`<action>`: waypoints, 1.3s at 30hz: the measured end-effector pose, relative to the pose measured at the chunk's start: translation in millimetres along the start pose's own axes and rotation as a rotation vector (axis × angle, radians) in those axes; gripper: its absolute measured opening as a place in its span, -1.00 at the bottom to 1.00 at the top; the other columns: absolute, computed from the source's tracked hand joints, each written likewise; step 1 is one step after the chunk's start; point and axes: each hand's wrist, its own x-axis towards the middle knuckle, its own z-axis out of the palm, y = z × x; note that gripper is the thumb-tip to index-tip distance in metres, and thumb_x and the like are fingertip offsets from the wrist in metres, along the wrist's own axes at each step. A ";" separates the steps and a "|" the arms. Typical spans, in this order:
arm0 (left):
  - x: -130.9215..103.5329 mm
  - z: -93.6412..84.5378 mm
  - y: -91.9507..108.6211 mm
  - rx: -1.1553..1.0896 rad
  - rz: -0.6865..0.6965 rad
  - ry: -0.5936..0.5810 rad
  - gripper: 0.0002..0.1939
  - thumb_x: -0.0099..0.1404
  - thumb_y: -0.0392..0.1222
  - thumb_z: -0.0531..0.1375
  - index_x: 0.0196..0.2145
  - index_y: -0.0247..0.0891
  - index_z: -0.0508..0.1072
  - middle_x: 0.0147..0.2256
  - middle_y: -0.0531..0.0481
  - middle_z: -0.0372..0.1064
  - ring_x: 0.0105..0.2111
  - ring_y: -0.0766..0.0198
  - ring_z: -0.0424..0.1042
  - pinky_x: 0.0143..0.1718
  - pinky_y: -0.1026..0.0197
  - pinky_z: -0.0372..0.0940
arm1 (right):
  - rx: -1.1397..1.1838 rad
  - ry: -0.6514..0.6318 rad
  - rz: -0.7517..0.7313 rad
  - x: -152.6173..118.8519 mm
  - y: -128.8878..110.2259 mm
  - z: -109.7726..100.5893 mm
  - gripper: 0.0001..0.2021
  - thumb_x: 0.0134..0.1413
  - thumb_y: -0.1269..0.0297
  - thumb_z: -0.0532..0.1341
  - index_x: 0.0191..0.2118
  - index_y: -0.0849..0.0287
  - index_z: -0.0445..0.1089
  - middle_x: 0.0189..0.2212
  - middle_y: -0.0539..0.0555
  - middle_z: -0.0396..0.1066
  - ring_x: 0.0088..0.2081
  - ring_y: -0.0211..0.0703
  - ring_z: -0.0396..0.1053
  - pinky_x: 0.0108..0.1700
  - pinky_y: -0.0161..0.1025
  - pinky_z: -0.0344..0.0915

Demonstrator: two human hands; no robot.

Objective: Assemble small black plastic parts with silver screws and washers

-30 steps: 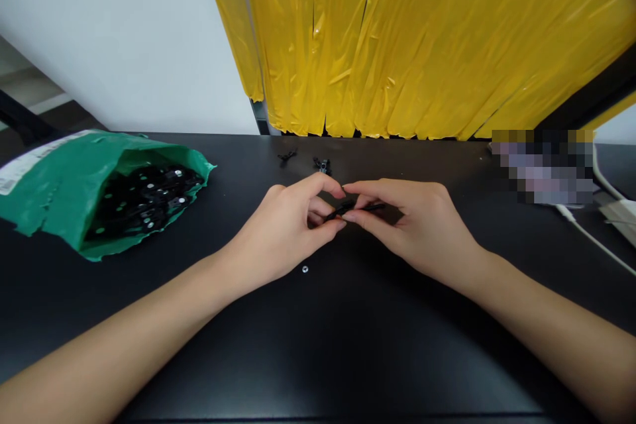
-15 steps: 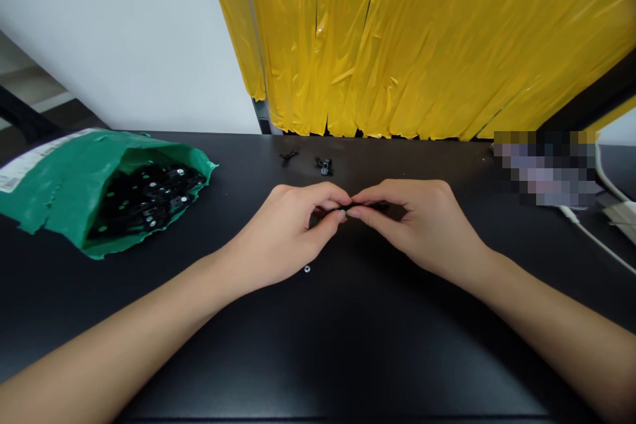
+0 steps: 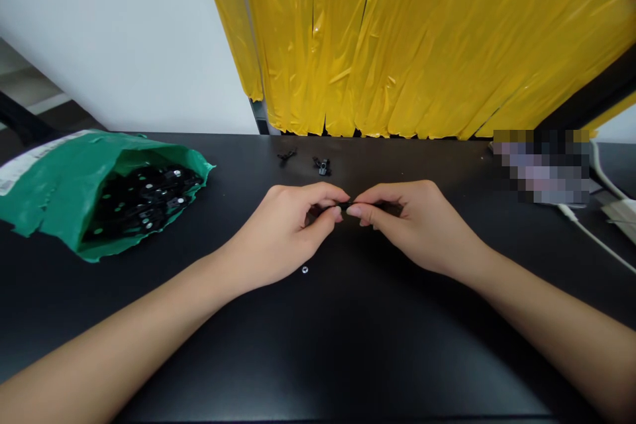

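Note:
Over the middle of the black table (image 3: 278, 351), my left hand (image 3: 293, 218) and my right hand (image 3: 412, 215) meet at their fingertips. Both pinch a small black part (image 3: 346, 206) between thumb and fingers. Most of that part is covered by the fingers, so its exact kind cannot be made out. Just below my left hand lies a tiny silvery nut-like ring (image 3: 305, 269). Beyond the hands are a black branched plastic piece (image 3: 322, 165) and a thinner black piece (image 3: 287, 157).
On the left, a torn green plastic bag (image 3: 64, 192) lies with its mouth toward the hands, filled with several black parts. Yellow plastic sheeting (image 3: 397, 46) hangs behind the table. At the right are a blurred-out object (image 3: 546, 169) and a white cable (image 3: 596, 238).
The fingertips of my two hands have drawn slightly apart, and a little more of the black part shows between them. The view has shifted a bit.

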 end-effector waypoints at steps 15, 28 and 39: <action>0.7 -4.2 5.9 -0.060 -0.119 0.014 -0.78 0.48 -0.11 0.22 -0.25 -0.19 0.65 -0.43 0.11 0.56 -0.47 0.33 0.51 -0.42 0.29 0.32 | 0.055 -0.105 0.000 0.1 0.6 -5.4 -0.78 0.40 0.21 0.25 -0.24 0.08 0.64 -0.44 -0.03 0.56 -0.42 -0.21 0.46 -0.35 -0.26 0.34; 2.6 -4.8 1.3 0.098 -0.014 0.043 -0.80 0.49 -0.15 0.20 -0.20 -0.20 0.63 -0.44 0.16 0.53 -0.46 0.35 0.47 -0.36 0.26 0.26 | -0.079 -0.115 -0.076 0.3 -2.6 -9.1 -0.79 0.42 0.32 0.21 -0.28 0.11 0.54 -0.46 -0.11 0.51 -0.48 -0.33 0.33 -0.41 -0.32 0.17; 2.3 -4.0 1.0 0.253 0.141 0.065 -0.85 0.50 -0.23 0.22 -0.17 -0.25 0.62 -0.35 0.15 0.58 -0.45 0.41 0.45 -0.35 0.31 0.22 | -0.277 -0.103 -0.213 -0.4 0.8 -9.1 -0.83 0.45 0.36 0.17 -0.18 0.18 0.51 -0.48 -0.10 0.44 -0.45 -0.32 0.34 -0.30 -0.31 0.19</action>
